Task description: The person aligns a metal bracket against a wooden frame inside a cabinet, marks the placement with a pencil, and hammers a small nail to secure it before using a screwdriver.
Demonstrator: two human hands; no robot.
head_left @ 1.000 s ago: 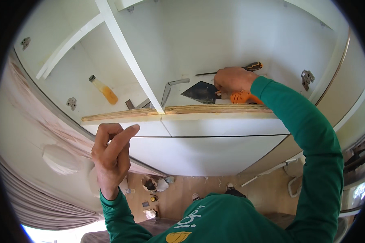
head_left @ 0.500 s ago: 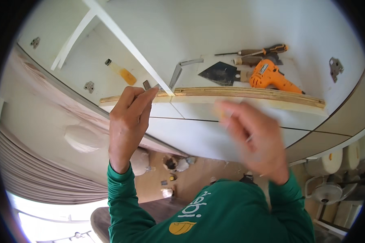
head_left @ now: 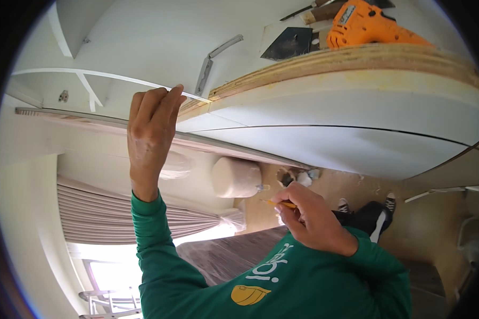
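My left hand reaches up, fingertips touching a thin white strip at the raw plywood edge of a white cabinet panel. Its fingers are together against that strip. My right hand is low, close to my green-sleeved chest, pinching a yellow pencil between thumb and fingers. An orange power drill and a dark flat scraper lie on the panel's top beyond the plywood edge, out of reach of both hands.
A metal bracket lies on the white surface near the left hand. A screwdriver lies by the drill. Below are a wooden floor, my shoes, a white roll, a curtain and a bright window.
My right hand left the drill on the panel, dropped to my chest and now holds a pencil. My left hand rose to the white strip. The view tilted closer to the panel.
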